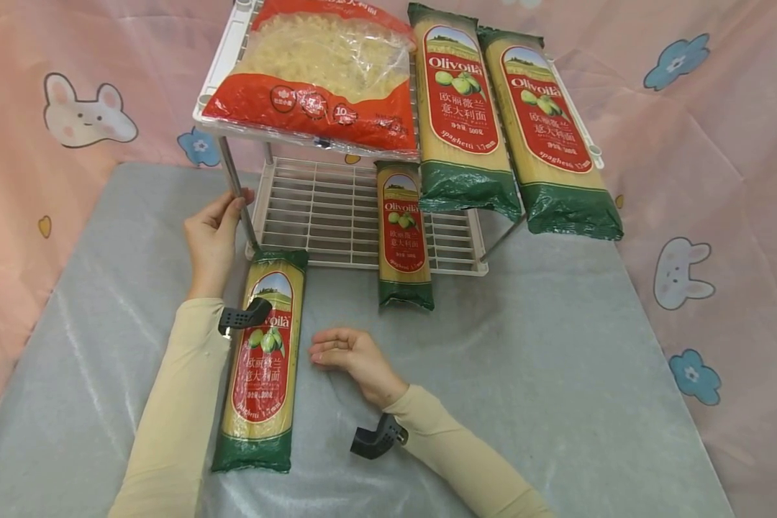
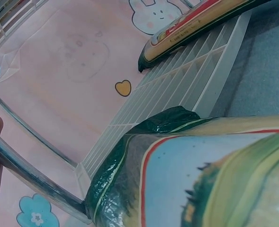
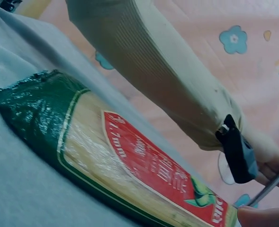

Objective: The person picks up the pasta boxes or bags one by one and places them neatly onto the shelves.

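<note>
My left hand (image 1: 212, 234) grips the front left metal post (image 1: 236, 183) of a white two-tier rack; its fingers also show at the post in the left wrist view. A spaghetti packet (image 1: 265, 367) lies beside my left forearm, its green top end at the lower shelf's front left corner. The same spaghetti packet (image 3: 130, 156) stretches across the right wrist view. To the right of this packet, my right hand (image 1: 362, 363) hovers with fingers extended and thumb near them, holding nothing. Another spaghetti packet (image 1: 403, 230) rests on the lower shelf (image 1: 333, 216), its bottom end past the front edge.
On the upper shelf (image 1: 216, 79) lie a red bag of pasta (image 1: 324, 65) and two spaghetti packets (image 1: 462, 108), (image 1: 550, 129) whose ends overhang the front. Grey cloth (image 1: 557, 374) covers the table. A pink patterned curtain (image 1: 738, 180) hangs behind and at the sides.
</note>
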A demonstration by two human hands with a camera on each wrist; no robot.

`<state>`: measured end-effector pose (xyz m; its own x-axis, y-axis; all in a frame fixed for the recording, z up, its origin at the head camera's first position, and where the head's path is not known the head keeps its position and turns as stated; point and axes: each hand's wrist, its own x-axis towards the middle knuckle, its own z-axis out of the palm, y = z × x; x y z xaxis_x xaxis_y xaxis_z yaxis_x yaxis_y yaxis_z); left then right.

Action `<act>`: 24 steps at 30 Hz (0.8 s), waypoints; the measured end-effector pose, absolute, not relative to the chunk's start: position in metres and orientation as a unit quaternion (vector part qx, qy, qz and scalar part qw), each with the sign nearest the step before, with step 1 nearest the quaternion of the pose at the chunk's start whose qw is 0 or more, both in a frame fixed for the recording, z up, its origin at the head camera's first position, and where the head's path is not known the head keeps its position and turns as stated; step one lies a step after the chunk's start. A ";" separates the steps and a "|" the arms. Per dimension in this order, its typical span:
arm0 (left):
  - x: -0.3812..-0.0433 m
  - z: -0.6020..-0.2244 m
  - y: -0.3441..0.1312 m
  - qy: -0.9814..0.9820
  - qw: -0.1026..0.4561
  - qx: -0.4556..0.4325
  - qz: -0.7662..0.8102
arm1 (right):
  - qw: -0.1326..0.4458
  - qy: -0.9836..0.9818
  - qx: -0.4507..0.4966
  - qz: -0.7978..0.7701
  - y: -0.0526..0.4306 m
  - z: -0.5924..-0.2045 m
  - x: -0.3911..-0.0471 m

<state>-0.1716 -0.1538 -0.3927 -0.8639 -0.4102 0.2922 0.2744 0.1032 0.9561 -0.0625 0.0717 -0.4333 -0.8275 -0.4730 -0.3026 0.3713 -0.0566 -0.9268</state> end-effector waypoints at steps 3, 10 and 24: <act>-0.171 -0.393 -0.154 -0.699 0.256 0.048 -0.667 | 0.299 0.620 -0.039 -0.725 0.069 -0.436 -0.060; -0.170 -0.392 -0.153 -0.700 0.258 0.044 -0.665 | 0.309 0.622 -0.039 -0.719 0.065 -0.441 -0.056; -0.171 -0.394 -0.153 -0.688 0.266 0.038 -0.674 | 0.317 0.651 -0.037 -0.688 0.057 -0.445 -0.055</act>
<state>-0.1712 -0.1533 -0.3936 -0.8555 -0.4116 0.3142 0.3059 0.0879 0.9480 -0.0555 0.0569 -0.4449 -0.7959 -0.4848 -0.3627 0.3891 0.0494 -0.9199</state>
